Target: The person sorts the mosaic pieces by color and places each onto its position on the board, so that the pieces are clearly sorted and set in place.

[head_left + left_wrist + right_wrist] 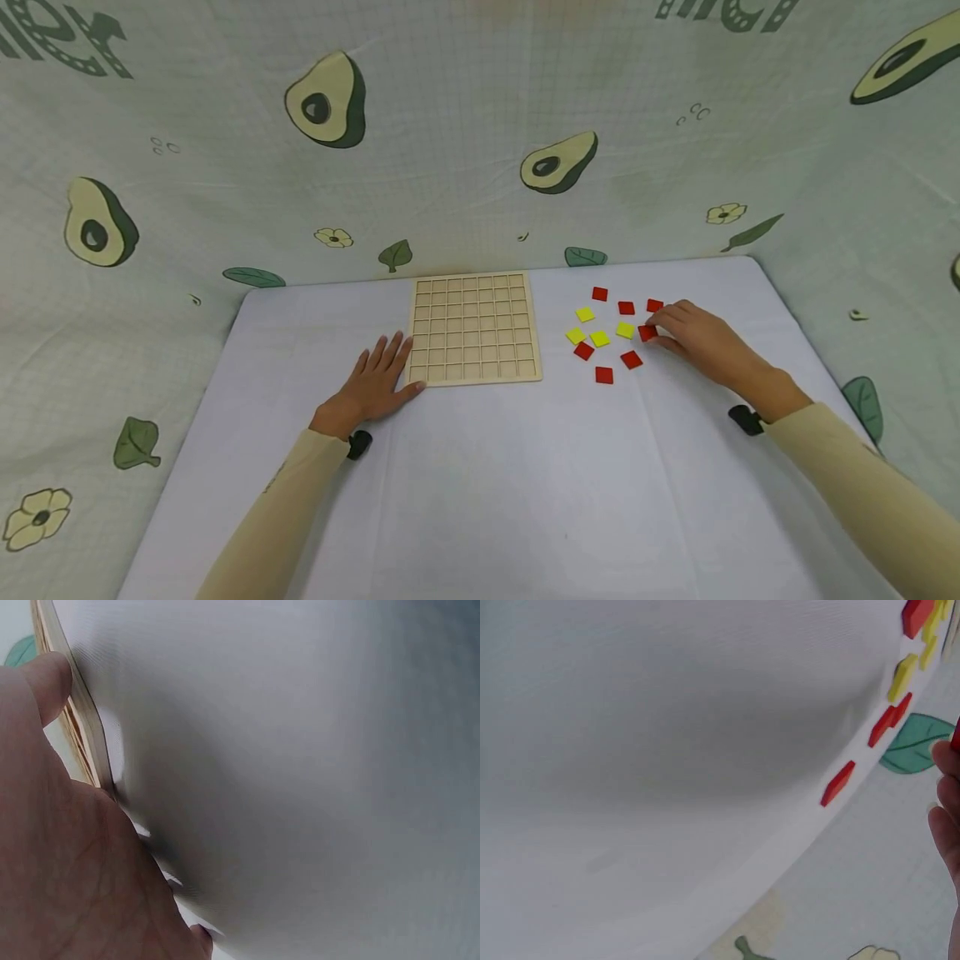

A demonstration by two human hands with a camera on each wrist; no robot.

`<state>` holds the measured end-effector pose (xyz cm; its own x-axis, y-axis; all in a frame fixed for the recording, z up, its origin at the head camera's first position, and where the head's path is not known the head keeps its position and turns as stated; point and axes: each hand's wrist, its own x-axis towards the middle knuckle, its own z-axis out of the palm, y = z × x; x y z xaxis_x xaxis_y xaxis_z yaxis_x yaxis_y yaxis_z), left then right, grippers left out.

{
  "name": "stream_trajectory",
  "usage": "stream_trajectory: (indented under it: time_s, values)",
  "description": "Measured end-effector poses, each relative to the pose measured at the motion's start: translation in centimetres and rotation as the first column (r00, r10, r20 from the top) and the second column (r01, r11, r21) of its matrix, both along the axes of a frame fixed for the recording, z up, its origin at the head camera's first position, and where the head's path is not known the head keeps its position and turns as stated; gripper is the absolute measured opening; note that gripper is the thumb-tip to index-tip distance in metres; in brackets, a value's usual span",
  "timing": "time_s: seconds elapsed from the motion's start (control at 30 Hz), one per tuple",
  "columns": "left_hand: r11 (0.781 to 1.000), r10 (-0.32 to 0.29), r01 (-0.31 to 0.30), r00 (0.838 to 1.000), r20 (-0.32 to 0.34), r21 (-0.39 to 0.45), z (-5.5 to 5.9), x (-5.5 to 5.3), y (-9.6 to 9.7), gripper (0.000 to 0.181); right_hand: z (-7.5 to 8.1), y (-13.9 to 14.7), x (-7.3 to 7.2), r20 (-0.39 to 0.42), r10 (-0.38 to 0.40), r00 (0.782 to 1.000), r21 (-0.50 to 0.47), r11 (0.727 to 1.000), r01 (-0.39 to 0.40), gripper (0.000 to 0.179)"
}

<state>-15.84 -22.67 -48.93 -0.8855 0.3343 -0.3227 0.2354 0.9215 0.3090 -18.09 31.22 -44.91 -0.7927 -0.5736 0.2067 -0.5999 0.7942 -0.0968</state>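
Observation:
A pale wooden grid board [475, 329] lies on the white table. My left hand [375, 385] rests spread at the board's left side, its fingers straight, with fingertips and thumb touching the edge. In the left wrist view that thumb lies against the board's side [88, 727]. Off to the right, my right hand [697, 340] pinches a red square tile [647, 333] between thumb and fingers. Part of this tile [956, 736] shows at the fingertips in the right wrist view. Loose around it lie several red tiles [632, 360] and several yellow tiles [599, 338].
White cloth covers the table [510, 483]. Behind it and at both sides hangs a pale curtain [450, 183] printed with avocados and leaves. The scattered tiles lie between the board and my right hand. A dark wrist device [746, 419] sits under my right wrist.

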Motion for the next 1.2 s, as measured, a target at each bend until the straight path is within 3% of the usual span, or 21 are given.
stream_trajectory:
  time_s: [0.53, 0.73, 1.0, 1.2]
  values:
    - [1.000, -0.012, 0.012, 1.000, -0.015, -0.011, -0.6, -0.1, -0.3, 0.090, 1.4, -6.8, -1.6, -0.054, 0.144, 0.988, -0.036, 0.989, -0.146, 0.041]
    - [1.000, -0.010, 0.010, 1.000, 0.000, -0.004, -0.3, -0.1, -0.2, 0.092, 1.5, -8.7, -2.2, -0.037, 0.177, 0.984, -0.046, 0.983, -0.178, 0.041]
    - [1.000, -0.009, 0.009, 1.000, -0.004, -0.020, -0.5, -0.3, -0.2, 0.090, 1.3, -11.1, -2.8, -0.102, 0.255, 0.962, -0.071, 0.962, -0.263, 0.038]
    - [1.000, -0.005, 0.005, 1.000, -0.011, -0.019, -0.5, -0.2, -0.2, 0.091, 1.2, -12.8, -3.2, -0.090, 0.283, 0.955, -0.063, 0.955, -0.289, 0.040]
